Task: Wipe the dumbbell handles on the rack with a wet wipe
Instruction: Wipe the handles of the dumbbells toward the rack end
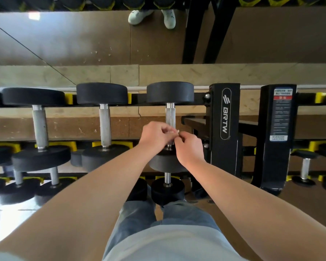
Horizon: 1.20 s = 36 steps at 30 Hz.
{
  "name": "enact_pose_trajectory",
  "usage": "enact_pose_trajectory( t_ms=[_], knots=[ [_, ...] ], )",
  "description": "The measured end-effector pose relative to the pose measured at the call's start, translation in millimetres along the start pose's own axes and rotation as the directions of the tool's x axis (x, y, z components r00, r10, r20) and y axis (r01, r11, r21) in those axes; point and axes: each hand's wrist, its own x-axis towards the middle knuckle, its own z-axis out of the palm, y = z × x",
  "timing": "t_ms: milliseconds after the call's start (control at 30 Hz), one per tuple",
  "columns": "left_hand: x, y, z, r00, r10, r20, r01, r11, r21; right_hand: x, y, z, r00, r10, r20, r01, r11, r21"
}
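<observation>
The left hand (154, 136) and the right hand (189, 147) meet in front of the rightmost dumbbell on the top tier of the rack. Both have curled fingers, and their tips pinch one small whitish scrap, which I take to be the wet wipe (175, 131). Each grip is thus clamped on the wipe and not on the bar. So little of the wipe shows that I cannot tell whether it is folded or spread.

The silver steel dumbbell handle (170, 115) lies directly beyond and beneath the fingertips. Its long axis runs straight away from the person, from the near black rubber head (167, 162) below the wrists to the far black rubber head (170, 92). The hands cover its near part and the far part is bare. Whether the wipe touches the bar cannot be told. Both hands are about equally close to it, one on each side.

The next move likely calls for wrapping the wipe round the bar and sliding it along that axis.

Just to the right, the black steel rack upright with white "BRTW" lettering (225, 113) leaves the right hand little room. To the left, a middle silver handle (104, 125) and a far-left silver handle (40, 125) lie parallel, well apart. A smaller lower-tier dumbbell (167, 178) sits under the forearms.
</observation>
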Motion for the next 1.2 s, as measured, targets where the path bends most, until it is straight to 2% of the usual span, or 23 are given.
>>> enact_pose_trajectory(
  t_ms=[100,200,267,333,367,433,500,567,633,700,767,833,900,1000,1067,1100,1167,1200],
  knots=[
    [-6.8,-5.7,5.4,1.0,0.006,-0.014,-0.005,0.999,0.032,0.0,0.4,-0.2,1.0,0.003,0.001,-0.003,1.0,0.004],
    [1.9,5.3,3.1,0.989,0.045,-0.142,-0.045,0.999,0.003,-1.0,0.4,-1.2,1.0,0.002,0.004,-0.002,1.0,0.017],
    [13.6,18.9,-3.7,0.966,0.003,-0.26,-0.029,0.995,-0.097,-1.6,-0.1,-1.8,1.0,-0.006,0.016,0.006,1.0,0.029],
    [25.1,25.5,-10.8,0.948,-0.089,-0.305,0.017,0.973,-0.231,-2.2,-0.5,-2.8,1.0,-0.006,0.023,0.005,0.999,0.04],
    [27.4,24.2,-12.1,0.952,-0.118,-0.281,0.039,0.962,-0.272,-1.9,-0.7,-2.9,1.0,-0.005,0.023,0.004,0.999,0.04],
    [21.7,15.6,-14.2,0.975,-0.128,-0.181,0.082,0.967,-0.241,-1.2,-0.7,-2.4,1.0,0.0,0.021,-0.001,0.999,0.038],
    [9.3,-1.1,-15.0,0.994,-0.11,-0.002,0.11,0.991,-0.071,-0.3,-0.3,-1.6,1.0,-0.001,0.023,0.001,0.999,0.036],
    [-1.0,-18.6,-13.2,0.982,-0.103,0.16,0.078,0.984,0.158,0.1,-0.5,-1.0,1.0,-0.007,0.026,0.006,1.0,0.023],
    [-2.7,-27.2,-11.9,0.984,-0.086,0.154,0.056,0.98,0.193,0.3,0.1,-0.5,1.0,-0.011,0.028,0.01,1.0,0.022],
    [-0.4,-25.7,-11.7,0.99,-0.101,0.1,0.094,0.992,0.079,0.5,0.4,-0.5,1.0,-0.01,0.03,0.009,1.0,0.025],
    [5.1,-20.6,-11.6,0.991,-0.132,0.018,0.133,0.985,-0.108,0.2,0.3,-1.8,1.0,-0.009,0.03,0.008,0.999,0.032],
    [11.9,-10.5,-13.9,0.974,-0.2,-0.102,0.15,0.918,-0.366,-0.1,-0.2,-2.5,1.0,-0.001,0.03,0.0,0.999,0.038],
    [22.5,-1.4,-16.7,0.964,-0.218,-0.154,0.118,0.866,-0.487,-0.7,-0.9,-3.0,1.0,0.011,0.024,-0.012,0.999,0.046],
    [26.0,2.4,-17.7,0.985,-0.153,-0.086,0.116,0.937,-0.33,-0.8,-0.9,-2.9,1.0,0.011,0.018,-0.012,0.998,0.061],
    [17.5,-4.4,-19.2,0.992,-0.121,0.044,0.127,0.978,-0.166,0.2,0.6,-2.4,1.0,0.006,0.018,-0.007,0.998,0.064],
    [13.9,-8.9,-18.5,0.981,-0.129,0.144,0.133,0.991,-0.016,0.6,0.9,-2.5,1.0,0.007,0.021,-0.008,0.998,0.068],
    [10.3,-14.9,-16.2,0.939,-0.159,0.305,0.065,0.953,0.297,1.3,0.4,-3.0,1.0,0.005,0.029,-0.007,0.997,0.073],
    [11.4,-15.6,-15.6,0.931,-0.169,0.325,0.051,0.938,0.342,1.3,0.3,-2.8,0.999,0.001,0.032,-0.003,0.997,0.077]
  ],
)
